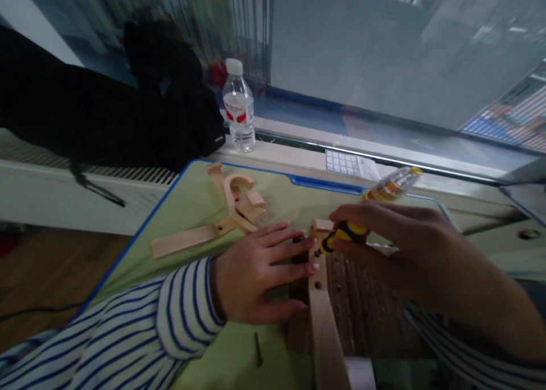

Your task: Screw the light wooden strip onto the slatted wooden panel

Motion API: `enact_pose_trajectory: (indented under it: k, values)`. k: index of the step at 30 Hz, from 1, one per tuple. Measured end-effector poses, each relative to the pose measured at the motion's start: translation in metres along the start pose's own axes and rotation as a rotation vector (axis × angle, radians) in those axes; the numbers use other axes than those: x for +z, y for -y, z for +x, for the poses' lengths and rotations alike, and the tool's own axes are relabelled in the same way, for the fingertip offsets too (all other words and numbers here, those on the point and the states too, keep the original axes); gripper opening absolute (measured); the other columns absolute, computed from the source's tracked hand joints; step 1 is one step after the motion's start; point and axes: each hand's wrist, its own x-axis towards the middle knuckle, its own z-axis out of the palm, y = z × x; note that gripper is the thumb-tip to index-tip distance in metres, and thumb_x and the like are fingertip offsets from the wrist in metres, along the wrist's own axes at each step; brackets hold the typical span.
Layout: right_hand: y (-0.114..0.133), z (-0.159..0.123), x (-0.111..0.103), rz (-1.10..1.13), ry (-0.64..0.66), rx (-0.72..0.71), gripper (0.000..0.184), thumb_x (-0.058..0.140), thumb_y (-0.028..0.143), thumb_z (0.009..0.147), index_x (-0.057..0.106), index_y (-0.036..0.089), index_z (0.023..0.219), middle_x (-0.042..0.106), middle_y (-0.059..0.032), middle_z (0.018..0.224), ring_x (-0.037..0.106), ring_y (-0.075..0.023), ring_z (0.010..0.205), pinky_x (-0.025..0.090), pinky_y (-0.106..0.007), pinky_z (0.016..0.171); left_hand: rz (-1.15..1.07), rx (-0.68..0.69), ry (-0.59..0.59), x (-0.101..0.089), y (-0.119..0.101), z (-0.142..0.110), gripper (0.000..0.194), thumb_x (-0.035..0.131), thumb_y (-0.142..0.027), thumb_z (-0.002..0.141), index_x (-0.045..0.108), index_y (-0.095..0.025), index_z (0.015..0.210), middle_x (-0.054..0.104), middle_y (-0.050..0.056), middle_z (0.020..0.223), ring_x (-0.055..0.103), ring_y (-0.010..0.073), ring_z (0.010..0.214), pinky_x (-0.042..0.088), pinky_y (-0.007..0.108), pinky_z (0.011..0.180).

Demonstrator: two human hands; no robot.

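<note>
My right hand (396, 236) is closed around a screwdriver (347, 232) with a yellow-and-black grip and a see-through handle that sticks out above the hand. The screwdriver's tip meets a hole in a pale wooden piece (326, 316), where a screw head seems to sit. Another hole shows just below it. With its fingers spread, my left hand (267, 273) rests its fingertips on the left edge of that piece. Under the piece lies a brown block (362, 299) dotted with small holes. A loose dark screw (258, 350) lies below my left hand.
A wooden assembly with a curved hook (232, 202) lies at the left of the green, blue-edged table (187, 194). Behind the table stand a water bottle (241, 108) and a black bag (187, 106) on the ledge, before a glass pane (362, 49).
</note>
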Motion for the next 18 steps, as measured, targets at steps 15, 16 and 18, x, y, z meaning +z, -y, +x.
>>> enact_pose_trajectory:
  k: [15,16,18]
  values:
    - [0.0015,0.0029,0.0024,0.069,0.023,-0.088,0.025,0.053,0.023,0.091,0.056,0.021,0.116,0.07,-0.0021,0.104,0.066,-0.013,0.09,0.05,-0.022,0.072,-0.001,0.031,-0.021,-0.0062,-0.0001,0.0056,0.049,0.062,-0.043,0.08,0.059,-0.02,0.123,0.057,0.012,0.131,0.052,0.0301,0.122,0.045,0.052,0.1]
    - [0.0019,0.0024,0.0022,0.074,0.029,-0.083,0.024,0.053,0.023,0.091,0.057,0.021,0.115,0.07,-0.0022,0.104,0.066,-0.0131,0.091,0.05,-0.022,0.073,-0.001,0.034,-0.023,-0.006,0.0002,0.0056,0.049,0.062,-0.042,0.08,0.06,-0.02,0.123,0.058,0.012,0.131,0.052,0.0304,0.122,0.045,0.052,0.099]
    - [0.0027,0.0016,0.0019,0.078,0.031,-0.07,0.027,0.053,0.019,0.09,0.055,0.021,0.117,0.069,-0.0017,0.107,0.066,-0.0127,0.093,0.049,-0.021,0.073,-0.001,0.04,-0.021,-0.006,0.0004,0.0059,0.048,0.062,-0.041,0.079,0.06,-0.019,0.122,0.058,0.013,0.131,0.052,0.0309,0.122,0.045,0.053,0.099]
